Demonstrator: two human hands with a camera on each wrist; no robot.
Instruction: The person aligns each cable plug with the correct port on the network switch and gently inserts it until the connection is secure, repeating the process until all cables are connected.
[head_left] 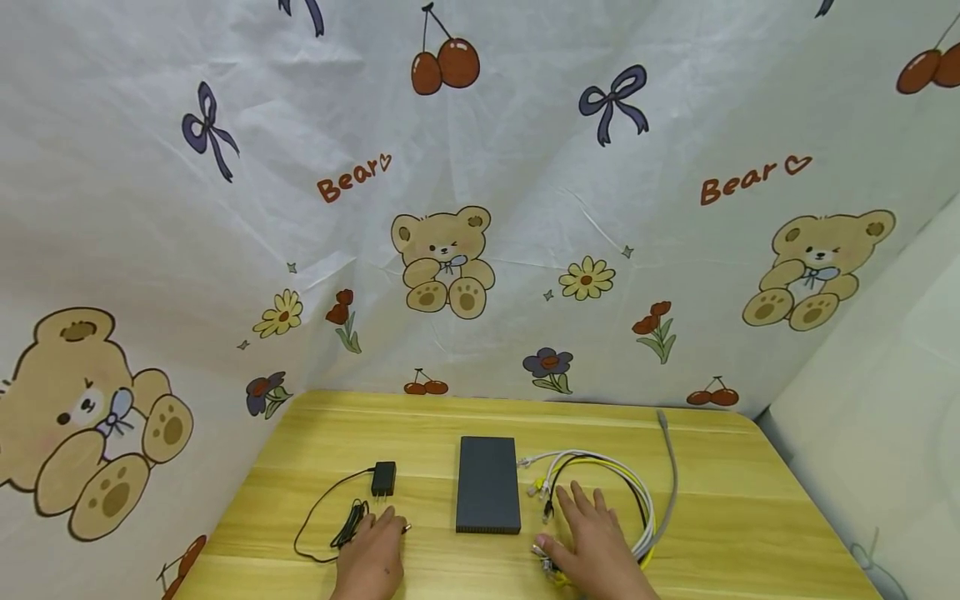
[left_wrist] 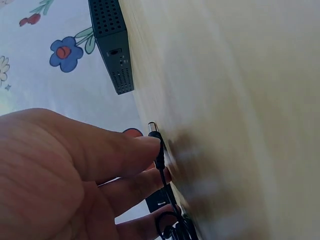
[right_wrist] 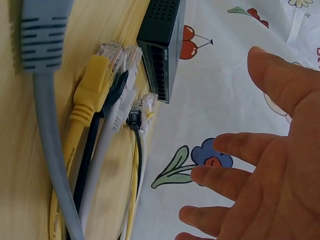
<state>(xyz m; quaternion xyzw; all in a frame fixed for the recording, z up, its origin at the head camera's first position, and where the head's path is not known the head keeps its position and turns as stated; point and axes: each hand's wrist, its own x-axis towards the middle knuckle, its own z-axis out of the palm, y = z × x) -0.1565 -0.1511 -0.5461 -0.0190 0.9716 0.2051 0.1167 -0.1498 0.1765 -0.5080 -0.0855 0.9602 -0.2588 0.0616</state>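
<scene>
Thumb and fingers of my left hand (head_left: pixel 371 554) pinch the black barrel plug (left_wrist: pixel 157 145) of a power adapter's cord, its metal tip pointing away. The adapter (head_left: pixel 383 478) lies just beyond that hand, its prongs towards me, with the cord (head_left: pixel 307 517) looping left and partly bundled. A flat black network switch (head_left: pixel 487 485) sits between the hands; its perforated side and a small round socket show in the left wrist view. My right hand (head_left: pixel 596 542), fingers spread and holding nothing, is over a bundle of network cables (head_left: pixel 645 500), which it partly hides.
Yellow (right_wrist: pixel 90 95), black, white and grey cables (right_wrist: pixel 47 125) with clear plugs make up the bundle right of the switch. A wood-grain table (head_left: pixel 720 500) carries everything. Behind it hangs a white cloth (head_left: pixel 510 167) printed with bears.
</scene>
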